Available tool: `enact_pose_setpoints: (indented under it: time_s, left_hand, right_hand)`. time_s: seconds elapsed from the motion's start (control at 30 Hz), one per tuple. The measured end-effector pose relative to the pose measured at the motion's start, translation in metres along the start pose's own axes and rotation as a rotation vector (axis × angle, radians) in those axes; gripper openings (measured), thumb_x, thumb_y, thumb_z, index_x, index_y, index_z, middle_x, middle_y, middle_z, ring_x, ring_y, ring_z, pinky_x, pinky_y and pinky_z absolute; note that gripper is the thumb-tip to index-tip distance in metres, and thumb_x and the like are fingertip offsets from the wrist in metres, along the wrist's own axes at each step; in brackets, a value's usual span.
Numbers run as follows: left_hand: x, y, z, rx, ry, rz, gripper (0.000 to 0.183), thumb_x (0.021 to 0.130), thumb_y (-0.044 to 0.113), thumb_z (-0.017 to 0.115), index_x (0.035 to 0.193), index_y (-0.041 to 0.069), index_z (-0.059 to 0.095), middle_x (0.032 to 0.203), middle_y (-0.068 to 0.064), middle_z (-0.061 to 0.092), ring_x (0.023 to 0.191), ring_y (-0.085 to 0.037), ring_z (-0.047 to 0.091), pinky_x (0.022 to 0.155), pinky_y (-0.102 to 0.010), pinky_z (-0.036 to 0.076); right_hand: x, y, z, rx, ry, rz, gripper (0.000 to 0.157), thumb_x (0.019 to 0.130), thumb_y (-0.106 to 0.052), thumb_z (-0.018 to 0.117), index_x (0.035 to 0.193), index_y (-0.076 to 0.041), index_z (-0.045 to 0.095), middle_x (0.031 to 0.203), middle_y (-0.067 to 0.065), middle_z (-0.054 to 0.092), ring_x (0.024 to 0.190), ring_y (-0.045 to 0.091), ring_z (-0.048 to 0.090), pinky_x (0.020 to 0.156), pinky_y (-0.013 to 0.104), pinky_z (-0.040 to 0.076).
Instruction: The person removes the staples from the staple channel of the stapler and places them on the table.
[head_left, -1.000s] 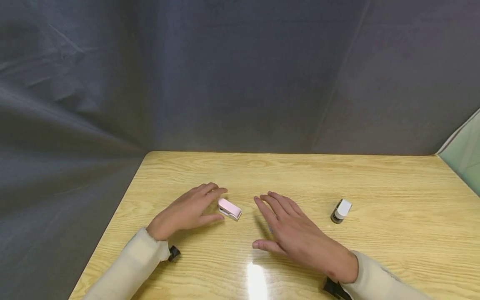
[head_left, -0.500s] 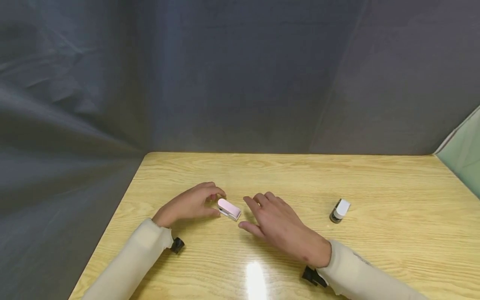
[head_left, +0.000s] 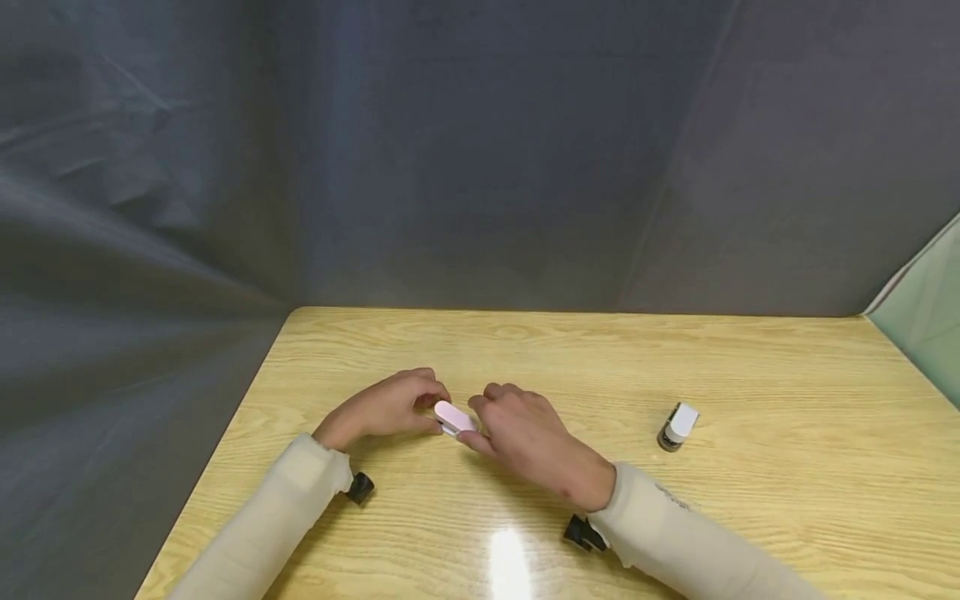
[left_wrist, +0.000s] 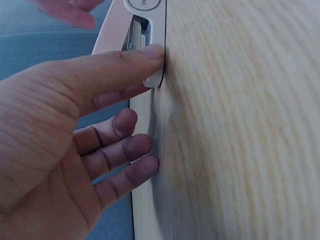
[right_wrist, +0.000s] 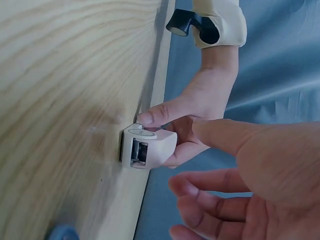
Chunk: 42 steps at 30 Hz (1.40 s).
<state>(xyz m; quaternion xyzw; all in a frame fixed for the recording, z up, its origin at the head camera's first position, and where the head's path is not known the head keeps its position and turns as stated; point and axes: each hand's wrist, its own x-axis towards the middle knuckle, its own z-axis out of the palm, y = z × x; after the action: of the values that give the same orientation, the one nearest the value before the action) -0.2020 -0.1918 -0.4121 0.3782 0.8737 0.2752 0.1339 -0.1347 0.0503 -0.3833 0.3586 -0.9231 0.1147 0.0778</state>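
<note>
A small stapler [head_left: 454, 417] with a pink top and white base rests on the wooden table. My left hand [head_left: 392, 407] pinches one end of its base; in the left wrist view the thumb [left_wrist: 152, 51] presses the white base [left_wrist: 159, 65], while the other fingers hang loosely bent. Over the opposite end is my right hand [head_left: 525, 433], thumb and fingers spread apart around it. In the right wrist view a gap shows between the right hand [right_wrist: 235, 175] and the stapler [right_wrist: 155, 147].
To the right on the table [head_left: 787, 433] stands a small white-topped thing with a dark base [head_left: 678, 427]. A dark curtain [head_left: 480, 150] hangs behind the table and along its left side. Part of a blue round thing [right_wrist: 64, 233] shows low in the right wrist view.
The left hand has closed its thumb and finger on the stapler's end. My right hand has moved left to the stapler's other end, its fingers bending. The stapler stays nearly in place.
</note>
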Motion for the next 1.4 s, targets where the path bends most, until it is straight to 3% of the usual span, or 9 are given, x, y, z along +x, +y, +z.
enact_pose_setpoints:
  time_s: [0.3, 0.53, 0.87, 1.27, 1.4]
  left_hand:
    - [-0.002, 0.002, 0.001, -0.001, 0.010, 0.019, 0.018, 0.091, 0.013, 0.081, 0.108, 0.013, 0.074, 0.088, 0.003, 0.056, 0.079, -0.018, 0.050, 0.068, -0.029, 0.042]
    - [0.000, 0.002, 0.001, -0.008, 0.014, 0.031, 0.017, 0.092, 0.014, 0.081, 0.108, 0.013, 0.074, 0.087, 0.004, 0.055, 0.077, -0.021, 0.050, 0.067, -0.029, 0.041]
    - [0.005, -0.001, 0.003, -0.004, 0.030, 0.057, 0.014, 0.093, 0.014, 0.080, 0.105, 0.014, 0.075, 0.086, 0.007, 0.055, 0.077, -0.018, 0.050, 0.066, -0.029, 0.042]
    - [-0.013, -0.015, -0.004, 0.006, 0.069, 0.037, 0.012, 0.092, 0.014, 0.080, 0.101, 0.018, 0.074, 0.083, 0.006, 0.054, 0.073, -0.018, 0.049, 0.064, -0.028, 0.042]
    - [-0.019, -0.022, -0.010, -0.001, 0.062, 0.016, 0.011, 0.093, 0.015, 0.079, 0.103, 0.018, 0.073, 0.084, 0.006, 0.054, 0.074, -0.016, 0.048, 0.065, -0.029, 0.042]
  right_hand:
    - [0.011, -0.001, 0.009, 0.010, -0.043, 0.019, 0.027, 0.096, -0.034, 0.076, 0.084, -0.011, 0.068, 0.074, -0.001, 0.056, 0.062, 0.014, 0.052, 0.049, 0.030, 0.044]
    - [0.013, 0.003, 0.012, 0.024, -0.107, 0.084, 0.030, 0.096, -0.029, 0.075, 0.075, -0.013, 0.061, 0.068, 0.000, 0.050, 0.057, 0.014, 0.047, 0.047, 0.032, 0.041]
    - [0.016, 0.004, 0.010, 0.043, -0.122, 0.104, 0.032, 0.096, -0.026, 0.075, 0.071, -0.015, 0.058, 0.066, -0.003, 0.051, 0.059, 0.014, 0.048, 0.049, 0.032, 0.042]
    - [0.036, -0.009, 0.013, 0.006, -0.138, 0.052, 0.034, 0.096, -0.027, 0.074, 0.069, -0.016, 0.055, 0.063, -0.004, 0.049, 0.057, 0.012, 0.047, 0.050, 0.030, 0.041]
    - [0.048, -0.013, 0.015, 0.017, -0.162, 0.072, 0.034, 0.096, -0.029, 0.075, 0.070, -0.017, 0.057, 0.063, -0.004, 0.051, 0.057, 0.012, 0.047, 0.050, 0.030, 0.041]
